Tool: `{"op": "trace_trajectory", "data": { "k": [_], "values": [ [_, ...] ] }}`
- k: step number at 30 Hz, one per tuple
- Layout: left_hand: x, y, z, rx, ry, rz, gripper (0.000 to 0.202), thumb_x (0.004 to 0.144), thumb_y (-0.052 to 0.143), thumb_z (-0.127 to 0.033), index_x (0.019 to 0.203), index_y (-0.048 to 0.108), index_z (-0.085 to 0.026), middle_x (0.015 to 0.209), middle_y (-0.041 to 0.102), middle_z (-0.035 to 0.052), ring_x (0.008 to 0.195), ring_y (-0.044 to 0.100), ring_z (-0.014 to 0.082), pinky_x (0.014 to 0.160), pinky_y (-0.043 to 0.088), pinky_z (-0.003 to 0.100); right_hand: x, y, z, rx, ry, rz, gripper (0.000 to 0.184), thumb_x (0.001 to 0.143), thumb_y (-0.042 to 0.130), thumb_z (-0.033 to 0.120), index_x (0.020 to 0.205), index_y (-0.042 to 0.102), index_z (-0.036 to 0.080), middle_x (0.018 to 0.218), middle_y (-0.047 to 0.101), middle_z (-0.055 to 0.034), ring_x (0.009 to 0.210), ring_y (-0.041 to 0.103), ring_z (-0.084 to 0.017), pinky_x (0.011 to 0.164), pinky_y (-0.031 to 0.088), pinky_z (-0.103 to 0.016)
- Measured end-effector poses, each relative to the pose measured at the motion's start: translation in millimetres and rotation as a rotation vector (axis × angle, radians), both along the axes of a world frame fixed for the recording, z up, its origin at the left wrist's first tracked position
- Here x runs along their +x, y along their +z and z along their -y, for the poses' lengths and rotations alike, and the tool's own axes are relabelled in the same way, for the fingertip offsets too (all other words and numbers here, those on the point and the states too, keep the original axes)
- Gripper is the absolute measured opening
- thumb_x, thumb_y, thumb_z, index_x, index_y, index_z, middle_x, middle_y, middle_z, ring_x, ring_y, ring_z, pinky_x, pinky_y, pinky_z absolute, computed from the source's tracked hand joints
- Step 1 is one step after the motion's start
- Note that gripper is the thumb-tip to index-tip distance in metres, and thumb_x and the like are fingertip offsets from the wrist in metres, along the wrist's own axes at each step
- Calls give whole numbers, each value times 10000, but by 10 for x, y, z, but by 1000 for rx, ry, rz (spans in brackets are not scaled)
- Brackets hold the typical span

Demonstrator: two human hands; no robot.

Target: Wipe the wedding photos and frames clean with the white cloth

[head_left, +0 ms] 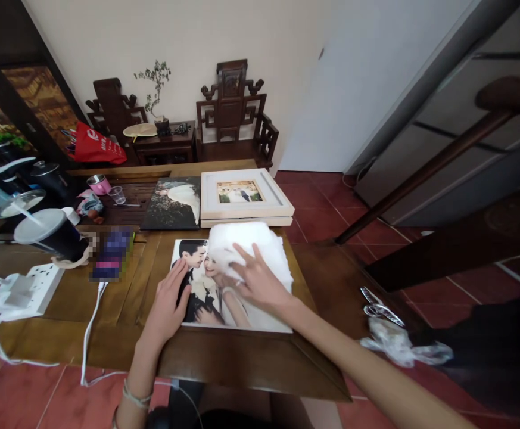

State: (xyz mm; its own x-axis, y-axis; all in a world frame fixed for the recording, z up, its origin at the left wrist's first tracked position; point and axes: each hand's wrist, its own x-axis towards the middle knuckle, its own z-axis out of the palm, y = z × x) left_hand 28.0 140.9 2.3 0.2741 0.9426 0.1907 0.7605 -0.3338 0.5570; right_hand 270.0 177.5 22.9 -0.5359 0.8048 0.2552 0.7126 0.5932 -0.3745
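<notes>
A photo print of a couple (196, 296) lies flat on the wooden table. My left hand (170, 298) rests on the print's left side, fingers stretched out. Over the print's upper right part lies a white sheet with ragged edges (277, 256); whether it is cloth or paper I cannot tell. My right hand (257, 277) is over it with the fingers spread, slightly blurred, and seems to touch it. Just behind are a white framed wedding picture (237, 190), on top of another pale frame, and a dark picture panel with a white dress (173, 202).
On the left are a power strip (40, 289), a blurred-out phone (111, 255) on a white cable, and a dark cup with a straw (47, 235). Scissors (382, 310) and crumpled clear plastic (394, 339) lie at right, near a wooden chair arm (424, 176).
</notes>
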Motion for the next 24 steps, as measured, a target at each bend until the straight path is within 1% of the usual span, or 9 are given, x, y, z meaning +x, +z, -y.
{"op": "trace_trajectory", "data": {
  "k": [3, 6, 8, 10, 12, 14, 18, 21, 24],
  "values": [
    [8, 3, 5, 0, 6, 6, 469, 985, 340, -294, 1452, 314, -250, 1535, 323, 89, 1433, 247, 219, 1135, 255, 481, -24, -6, 503, -29, 70, 23, 334, 744, 504, 88, 1031, 666, 136, 1413, 471, -186, 1410, 210, -358, 1098, 105, -690],
    [18, 8, 12, 5, 10, 12, 468, 988, 321, -283, 1456, 307, -258, 1534, 325, 85, 1433, 249, 213, 1137, 254, 477, -11, 121, 1005, -142, 170, 41, 311, 705, 536, 102, 974, 679, 167, 1471, 411, -126, 1413, 195, -358, 1115, 89, -677],
    [22, 10, 13, 3, 9, 10, 470, 989, 314, -274, 1458, 303, -257, 1534, 325, 86, 1432, 251, 211, 1135, 257, 478, 11, 245, 1207, -218, 255, 23, 262, 728, 562, 150, 959, 679, 194, 1408, 502, -102, 1389, 288, -326, 1138, 129, -630],
    [23, 11, 12, 0, 8, 5, 471, 987, 319, -270, 1458, 306, -252, 1533, 327, 88, 1432, 251, 214, 1133, 261, 481, 31, 343, 1243, -261, 287, -22, 222, 791, 563, 204, 983, 674, 205, 1262, 629, -99, 1337, 397, -277, 1153, 201, -548],
    [22, 9, 9, 2, 8, 3, 472, 984, 329, -268, 1455, 316, -249, 1532, 329, 90, 1432, 251, 220, 1132, 263, 483, 37, 378, 1108, -253, 234, -82, 202, 864, 524, 238, 1002, 669, 208, 1131, 693, -96, 1249, 508, -244, 1144, 265, -478],
    [19, 4, 7, 8, 6, 9, 474, 981, 334, -266, 1455, 318, -249, 1532, 329, 89, 1431, 252, 223, 1136, 259, 482, 23, 346, 833, -218, 166, -113, 226, 914, 470, 247, 1021, 666, 216, 1104, 700, -87, 1151, 588, -235, 1137, 275, -467],
    [14, -4, 9, 12, -3, 16, 482, 983, 333, -260, 1463, 298, -237, 1536, 319, 90, 1434, 245, 216, 1140, 254, 474, -52, 211, 147, -147, 109, -73, 295, 919, 415, 206, 1121, 626, 170, 1129, 688, -102, 1070, 632, -256, 1145, 189, -534],
    [13, -2, 14, 8, -3, 16, 476, 985, 328, -255, 1460, 303, -235, 1536, 320, 90, 1437, 237, 214, 1138, 258, 473, -141, 163, -201, -97, 70, -35, 338, 869, 422, 140, 1162, 590, 143, 1285, 600, -131, 1273, 473, -295, 1131, 148, -585],
    [11, -4, 17, 13, -4, 23, 477, 985, 330, -254, 1461, 299, -249, 1536, 320, 85, 1435, 244, 218, 1136, 261, 481, -239, 133, -243, -51, 58, 48, 313, 805, 474, 111, 1080, 621, 124, 1436, 447, -168, 1410, 204, -360, 1100, 108, -657]
  ]
}}
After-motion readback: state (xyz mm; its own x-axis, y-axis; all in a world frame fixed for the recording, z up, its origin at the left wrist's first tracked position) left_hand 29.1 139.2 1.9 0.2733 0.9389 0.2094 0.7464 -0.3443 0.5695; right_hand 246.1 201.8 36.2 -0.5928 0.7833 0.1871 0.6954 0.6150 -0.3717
